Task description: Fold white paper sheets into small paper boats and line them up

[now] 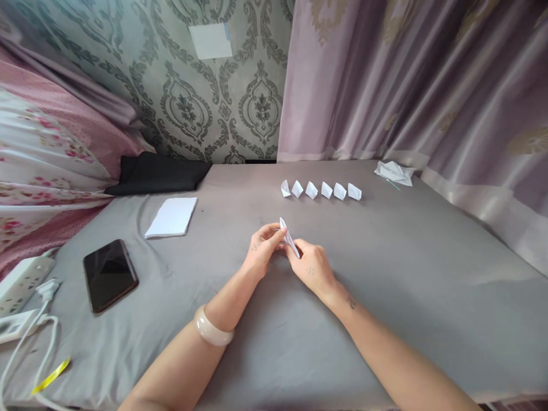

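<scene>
White paper [290,238] — long axis slanting away leftward — in hands [262,245] [313,266]

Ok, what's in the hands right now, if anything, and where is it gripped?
A folded white paper piece: the left hand holds near its upper end, the right near its lower end.

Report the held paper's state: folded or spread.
Folded: the white paper shows as a narrow, pointed piece between the left hand and right hand.
</scene>
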A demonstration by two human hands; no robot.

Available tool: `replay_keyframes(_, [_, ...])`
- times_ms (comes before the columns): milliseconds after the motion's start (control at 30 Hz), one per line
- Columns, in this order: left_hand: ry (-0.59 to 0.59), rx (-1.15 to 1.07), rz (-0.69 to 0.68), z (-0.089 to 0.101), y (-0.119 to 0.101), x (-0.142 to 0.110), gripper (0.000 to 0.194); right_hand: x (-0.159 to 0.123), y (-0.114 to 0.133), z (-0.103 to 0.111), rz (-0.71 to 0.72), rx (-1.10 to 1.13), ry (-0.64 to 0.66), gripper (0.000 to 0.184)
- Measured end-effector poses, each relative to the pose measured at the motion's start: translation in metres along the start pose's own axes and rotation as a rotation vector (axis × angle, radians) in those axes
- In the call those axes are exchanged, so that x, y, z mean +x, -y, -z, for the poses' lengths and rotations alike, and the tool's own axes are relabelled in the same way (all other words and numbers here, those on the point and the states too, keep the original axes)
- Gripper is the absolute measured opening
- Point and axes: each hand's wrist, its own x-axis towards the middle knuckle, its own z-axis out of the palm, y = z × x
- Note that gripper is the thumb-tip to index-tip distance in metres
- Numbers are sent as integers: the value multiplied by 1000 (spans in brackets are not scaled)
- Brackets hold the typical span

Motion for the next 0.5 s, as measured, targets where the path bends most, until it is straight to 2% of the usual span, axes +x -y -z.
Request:
replay_keyframes(100, [25, -22, 10, 1, -1, 0, 34, 1, 1, 3, 12, 98, 5, 26])
replay_keyframes(333, [119, 17, 1, 3, -2, -1, 32, 9, -7, 7, -115, 349, 52, 31])
replay_keyframes(400, [119, 38, -20, 2, -3, -1, 32, 9, -9, 7, -117, 357, 60, 32])
replay_keyframes(500, [107, 122, -92, 1, 0, -1, 31, 7, -10, 6, -55, 226, -16, 32])
